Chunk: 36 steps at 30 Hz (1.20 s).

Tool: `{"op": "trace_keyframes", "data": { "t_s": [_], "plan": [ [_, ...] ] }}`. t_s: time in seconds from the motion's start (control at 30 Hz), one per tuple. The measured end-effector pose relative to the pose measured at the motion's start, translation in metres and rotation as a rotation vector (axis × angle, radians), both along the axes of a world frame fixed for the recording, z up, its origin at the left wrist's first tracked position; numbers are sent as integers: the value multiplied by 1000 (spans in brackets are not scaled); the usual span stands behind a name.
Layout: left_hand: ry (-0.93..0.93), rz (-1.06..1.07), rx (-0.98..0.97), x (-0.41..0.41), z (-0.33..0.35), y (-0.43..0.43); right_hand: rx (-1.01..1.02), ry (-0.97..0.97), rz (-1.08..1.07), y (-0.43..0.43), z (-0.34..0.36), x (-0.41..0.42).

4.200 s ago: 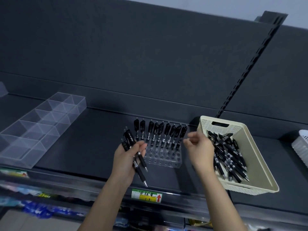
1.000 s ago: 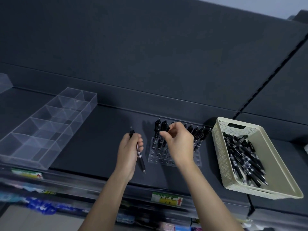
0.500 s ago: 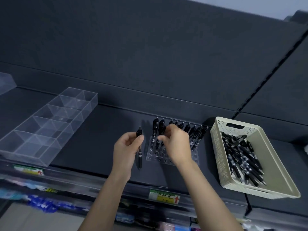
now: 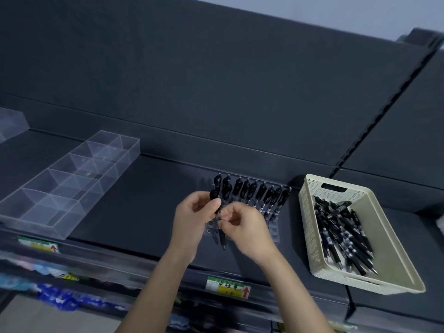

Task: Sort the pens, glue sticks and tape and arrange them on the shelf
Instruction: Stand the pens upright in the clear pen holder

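Black and thin, and hanging tip-down in front of the clear pen stand (image 4: 274,233): holding just one pen (image 4: 221,237) with both hands at once. Gripping its top end with the left hand (image 4: 192,219), curling thumb and fingers round it. Pinching its middle with the right hand (image 4: 245,229), squeezing it between thumb and first finger and curling the other fingers in. Not being able to tell about the tip touching the stand or the shelf (image 4: 134,212). Looking past the hands at a row of black pens (image 4: 249,192) standing in the back holes of the stand, tops up and leaning a little. Looking to the right at a cream basket (image 4: 310,227) with tiny holes in its walls, sitting on the same dark grey shelf near the stand but apart from it, and carrying a heap of black pens (image 4: 341,236) lying every which way. Looking to the left at a clear tray (image 4: 72,181) split into small boxes, sitting on the shelf well apart from the hands. Spotting the corner of another clear box (image 4: 10,123) at the far left edge. Spotting a green and yellow label (image 4: 227,287) with a red arrow on the shelf's front lip below the arms, and a second label (image 4: 38,243) under the tray. Seeing blue packets (image 4: 60,296) lower down, too blurry for telling more.
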<state>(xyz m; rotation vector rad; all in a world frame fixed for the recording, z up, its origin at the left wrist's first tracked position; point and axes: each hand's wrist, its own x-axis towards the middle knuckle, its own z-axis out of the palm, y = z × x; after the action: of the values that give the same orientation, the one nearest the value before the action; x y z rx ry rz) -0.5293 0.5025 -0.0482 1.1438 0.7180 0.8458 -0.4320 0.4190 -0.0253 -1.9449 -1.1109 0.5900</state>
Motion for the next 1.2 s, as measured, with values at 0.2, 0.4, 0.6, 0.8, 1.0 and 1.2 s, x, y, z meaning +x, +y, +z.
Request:
{"op": "trace_keyframes", "data": {
  "t_s": [0.2, 0.4, 0.6, 0.8, 1.0, 1.2],
  "plan": [
    [355, 15, 191, 4, -23, 12, 62, -171, -187, -8, 8, 15],
    [625, -157, 384, 15, -47, 11, 92, -180, -355, 0, 0, 30],
    [629, -160, 374, 15, -59, 11, 65, -219, -317, 11, -10, 29],
    [633, -169, 414, 14, -61, 10, -38, -289, -240, 21, -22, 27],
    [619, -158, 412, 15, -61, 10, -76, -337, -196, 24, -28, 27],
    [592, -168, 385, 14, -62, 12, -83, -377, -178, 23, -28, 27]
  ]
}}
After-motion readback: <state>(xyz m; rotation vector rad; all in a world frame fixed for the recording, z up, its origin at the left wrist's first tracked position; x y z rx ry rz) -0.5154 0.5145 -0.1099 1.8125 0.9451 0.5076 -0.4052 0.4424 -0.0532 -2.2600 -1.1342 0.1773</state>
